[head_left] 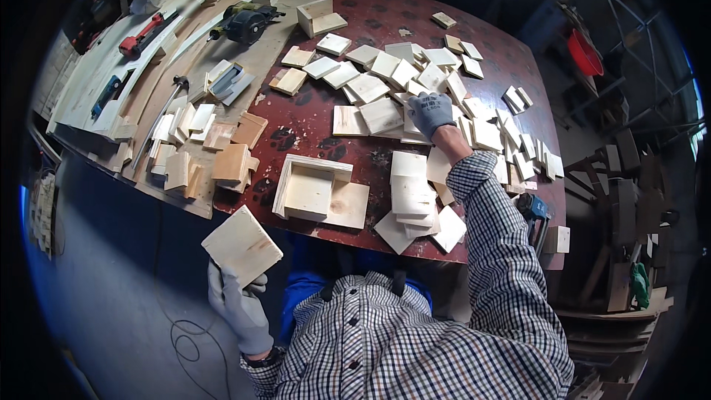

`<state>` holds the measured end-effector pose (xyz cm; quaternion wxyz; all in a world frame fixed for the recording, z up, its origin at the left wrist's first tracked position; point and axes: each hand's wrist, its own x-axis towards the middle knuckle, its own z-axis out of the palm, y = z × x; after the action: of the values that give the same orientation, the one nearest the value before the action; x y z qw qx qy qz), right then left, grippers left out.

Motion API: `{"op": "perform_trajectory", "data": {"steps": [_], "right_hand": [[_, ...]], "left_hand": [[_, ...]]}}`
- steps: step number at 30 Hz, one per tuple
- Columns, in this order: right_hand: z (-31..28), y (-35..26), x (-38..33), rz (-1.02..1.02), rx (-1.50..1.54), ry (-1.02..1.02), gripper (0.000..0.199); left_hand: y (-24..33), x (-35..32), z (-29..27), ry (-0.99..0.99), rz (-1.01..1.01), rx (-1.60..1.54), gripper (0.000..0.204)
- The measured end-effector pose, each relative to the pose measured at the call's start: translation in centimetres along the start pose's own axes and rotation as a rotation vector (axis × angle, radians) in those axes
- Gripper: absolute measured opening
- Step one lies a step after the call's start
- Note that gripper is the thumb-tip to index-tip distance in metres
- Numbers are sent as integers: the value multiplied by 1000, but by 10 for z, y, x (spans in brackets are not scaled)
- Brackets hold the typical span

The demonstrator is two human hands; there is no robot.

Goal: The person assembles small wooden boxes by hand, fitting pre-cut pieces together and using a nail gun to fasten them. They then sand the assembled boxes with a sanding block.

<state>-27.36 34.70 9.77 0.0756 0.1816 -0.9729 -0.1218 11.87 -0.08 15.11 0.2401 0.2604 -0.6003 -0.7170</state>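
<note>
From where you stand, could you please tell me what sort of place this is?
Most likely a woodworking shop: cut wooden squares cover the table, a half-built box sits near its edge, and a power saw lies on planks.

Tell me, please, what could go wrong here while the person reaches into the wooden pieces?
1. The right hand presses into a crowded heap of small wooden squares; pulling one out may shift its neighbours.
2. The stack of squares near the table edge overhangs it, so the reaching sleeve could knock pieces off.
3. The left hand holds a square board off the table by one corner; it might slip.
</note>
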Motion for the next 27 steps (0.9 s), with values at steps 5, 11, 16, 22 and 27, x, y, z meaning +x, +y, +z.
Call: {"op": "perform_trajectory", "data": {"steps": [5,11,16,22,27], "right_hand": [[-6,-26,9,-31,163,13,33],[-11,-80,77,-178,205,179,50],[5,-130,160,-189,264,133,81],[33,-156,197,-120,177,58,50],[23,-139,191,-195,230,434,18]], "left_hand": [[4,3,8,-36,2,-6,50],[3,5,4,-29,-12,14,48],[13,-6,-5,94,-1,46,45],[13,-11,-18,296,-51,61,49],[10,-4,-9,247,-76,47,50]]}}
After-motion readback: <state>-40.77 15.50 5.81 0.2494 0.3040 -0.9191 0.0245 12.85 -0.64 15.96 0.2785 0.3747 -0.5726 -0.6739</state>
